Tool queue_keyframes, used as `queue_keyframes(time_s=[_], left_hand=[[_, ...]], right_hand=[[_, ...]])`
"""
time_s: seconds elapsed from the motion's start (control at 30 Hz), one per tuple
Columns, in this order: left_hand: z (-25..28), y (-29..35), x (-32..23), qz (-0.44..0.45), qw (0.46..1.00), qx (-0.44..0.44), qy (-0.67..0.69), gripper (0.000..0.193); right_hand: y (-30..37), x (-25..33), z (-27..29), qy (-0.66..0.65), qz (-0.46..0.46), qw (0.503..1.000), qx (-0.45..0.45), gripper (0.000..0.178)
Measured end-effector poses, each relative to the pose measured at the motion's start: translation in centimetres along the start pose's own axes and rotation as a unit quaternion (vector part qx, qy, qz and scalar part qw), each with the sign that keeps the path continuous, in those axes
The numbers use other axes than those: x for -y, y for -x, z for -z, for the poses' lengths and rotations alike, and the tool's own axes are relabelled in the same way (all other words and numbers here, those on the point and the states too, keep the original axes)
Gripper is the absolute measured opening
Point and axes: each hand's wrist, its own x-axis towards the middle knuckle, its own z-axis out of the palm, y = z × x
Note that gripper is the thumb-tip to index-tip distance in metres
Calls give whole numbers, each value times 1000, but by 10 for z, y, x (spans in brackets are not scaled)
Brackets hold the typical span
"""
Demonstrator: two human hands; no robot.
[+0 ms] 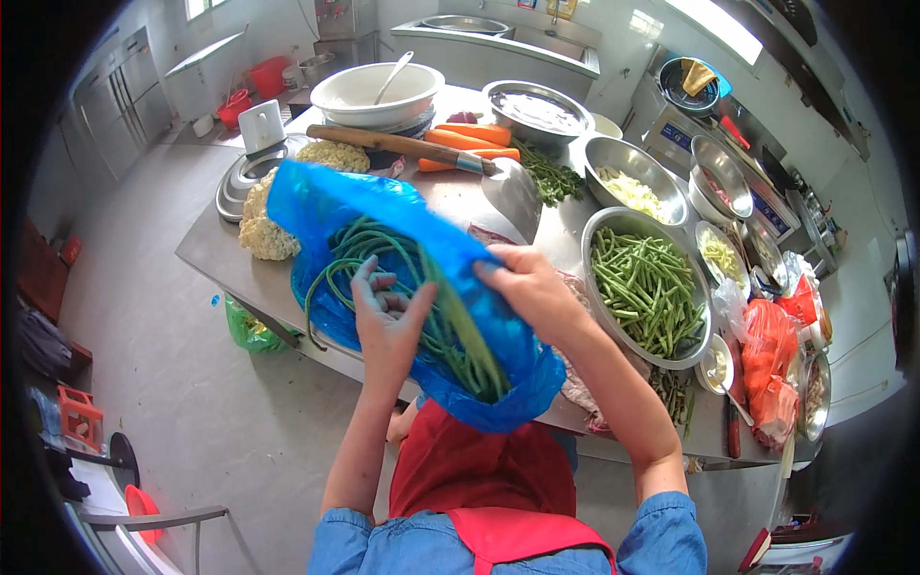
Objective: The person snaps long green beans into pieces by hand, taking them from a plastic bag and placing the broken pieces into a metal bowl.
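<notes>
A blue plastic bag point(436, 216) hangs over the near edge of the steel table, its mouth spread. Long green yardlong beans point(436, 331) lie coiled inside, and one loop sticks out past the bag's left side. The bag's right rim is pinched in my right hand point(532, 287), thumb against fingers. My left hand point(388, 311) is over the beans at the bag's mouth, fingers curled and apart, with nothing seen in its grasp. Behind the bag, a cleaver point(513, 196) with a wooden handle lies across the table.
To the right stand a steel bowl of cut green beans point(647, 287) and a bowl of pale slices point(632, 192). Cauliflower point(264, 225) and a scale point(249, 177) are at the left. Carrots point(465, 144) and a white basin point(379, 96) sit farther back. Red bags point(771, 355) lie far right.
</notes>
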Motion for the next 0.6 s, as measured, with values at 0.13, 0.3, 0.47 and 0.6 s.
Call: queue_keyframes(time_s=[0.13,0.3,0.47,0.6], left_hand=[[-10,6,-4,-216,938,-4,-271,61],[-15,4,-20,-420,848,99,-307,54],[-23,3,-12,-404,846,194,-289,49],[-17,6,-19,-377,837,230,-324,51]], right_hand=[[12,-4,21,1,12,999,-46,22],[23,-9,20,-132,-55,990,-19,21],[29,-18,31,-28,16,994,-100,23],[38,-1,46,288,141,888,-329,17]])
